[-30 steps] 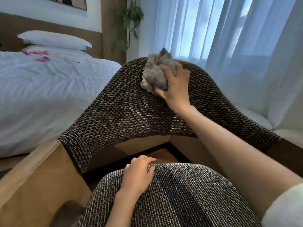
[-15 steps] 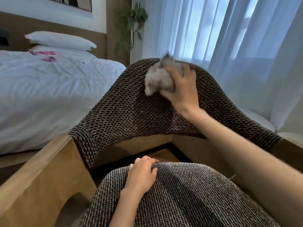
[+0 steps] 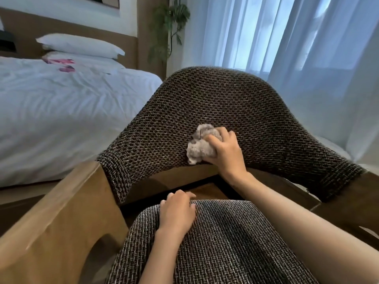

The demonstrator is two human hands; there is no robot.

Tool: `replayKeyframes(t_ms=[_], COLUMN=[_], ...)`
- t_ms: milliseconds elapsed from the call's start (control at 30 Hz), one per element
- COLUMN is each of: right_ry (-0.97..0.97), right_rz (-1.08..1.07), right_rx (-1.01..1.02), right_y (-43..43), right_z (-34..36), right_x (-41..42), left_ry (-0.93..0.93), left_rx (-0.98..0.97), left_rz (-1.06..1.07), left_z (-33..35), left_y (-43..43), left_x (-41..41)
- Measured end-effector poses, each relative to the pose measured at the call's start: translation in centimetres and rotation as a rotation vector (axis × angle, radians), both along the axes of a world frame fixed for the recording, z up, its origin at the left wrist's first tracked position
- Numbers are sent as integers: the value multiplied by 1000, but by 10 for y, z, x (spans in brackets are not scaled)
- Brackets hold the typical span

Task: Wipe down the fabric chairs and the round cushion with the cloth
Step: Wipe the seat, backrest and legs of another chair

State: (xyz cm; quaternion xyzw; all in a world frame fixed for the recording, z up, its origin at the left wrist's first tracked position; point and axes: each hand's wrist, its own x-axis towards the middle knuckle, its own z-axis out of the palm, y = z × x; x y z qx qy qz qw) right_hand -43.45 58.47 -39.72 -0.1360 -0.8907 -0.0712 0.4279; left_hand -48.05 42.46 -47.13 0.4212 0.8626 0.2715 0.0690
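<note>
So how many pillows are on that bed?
2. The upper pillow lies at the head of the bed, and the lower pillow sits directly beneath it, partly covered. The frame cuts the bed off at the left, so more may be hidden.

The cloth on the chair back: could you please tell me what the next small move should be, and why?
Probably slide the cloth sideways along the backrest: the right hand grips it bunched at the fabric's lower edge, so a downward stroke has nowhere left to go.
</note>
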Motion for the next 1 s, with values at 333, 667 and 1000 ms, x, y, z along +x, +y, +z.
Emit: replayKeyframes(t_ms=[333, 667, 1000], right_ry=[196, 141, 155], right_rz=[-27, 93, 148], right_rx=[-141, -47, -94], right_y=[-26, -30, -46], right_z=[135, 5, 73], right_x=[-71, -41, -24], left_ry=[1, -27, -27], left_rx=[-49, -80, -140], left_rz=[42, 62, 57], left_z=[1, 5, 5], left_y=[-3, -2, -5], left_x=[-6, -3, -6])
